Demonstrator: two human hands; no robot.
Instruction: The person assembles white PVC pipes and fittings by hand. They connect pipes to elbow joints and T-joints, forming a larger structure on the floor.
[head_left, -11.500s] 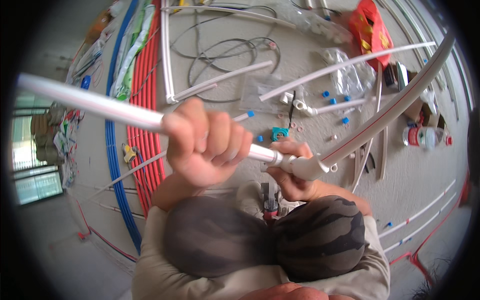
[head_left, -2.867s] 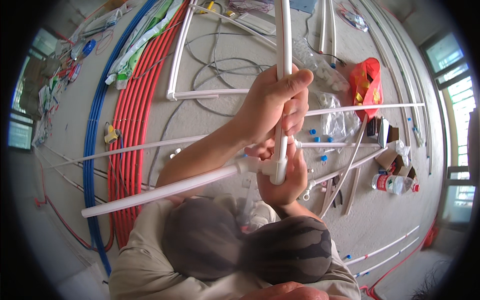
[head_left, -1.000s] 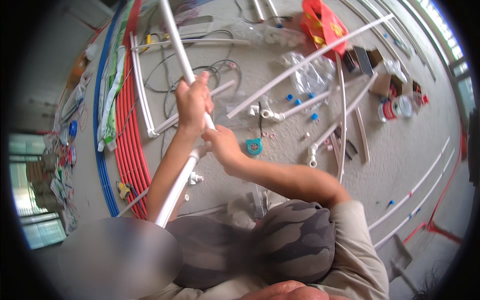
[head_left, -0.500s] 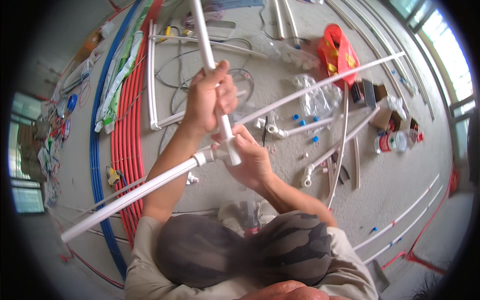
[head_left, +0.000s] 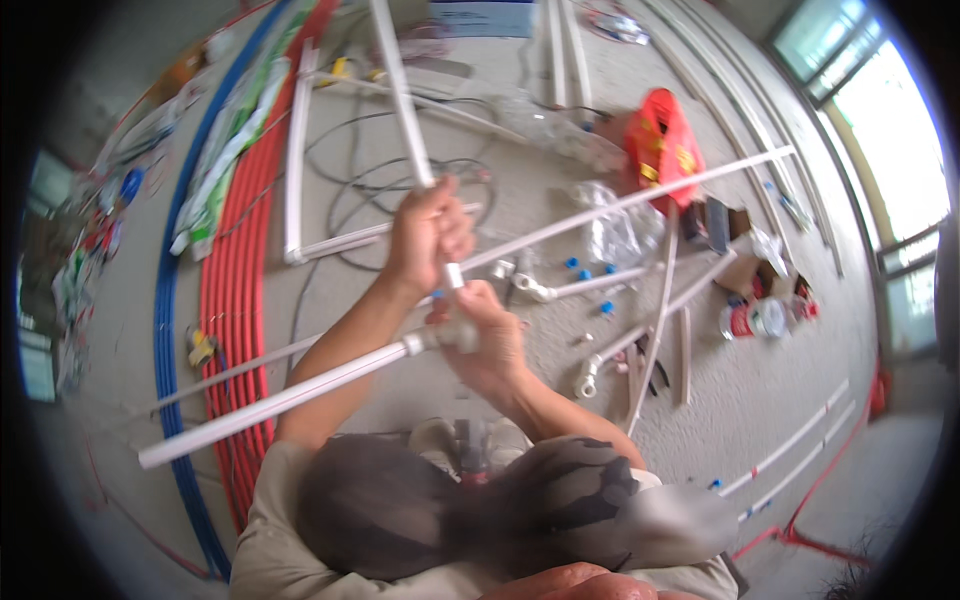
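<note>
My left hand is wrapped around a long white plastic pipe that runs up and away from me. That pipe's near end shows just below the fist, close to my right thumb. With my right hand I grip a white pipe fitting, partly covered by the fingers and slightly blurred. A second white pipe joins the fitting through a collar and slants down to the left across my left forearm. Whether the upper pipe sits inside the fitting is hidden by my right hand.
Red pipes and blue pipes lie bundled at left. Around the floor are a red bag, clear plastic bags, blue caps, white elbow fittings, a bottle and an open cardboard box.
The fitting has turned in my right hand, so its open end no longer points down toward me. My left fist sits lower in the picture, and the whole view has shifted slightly.
</note>
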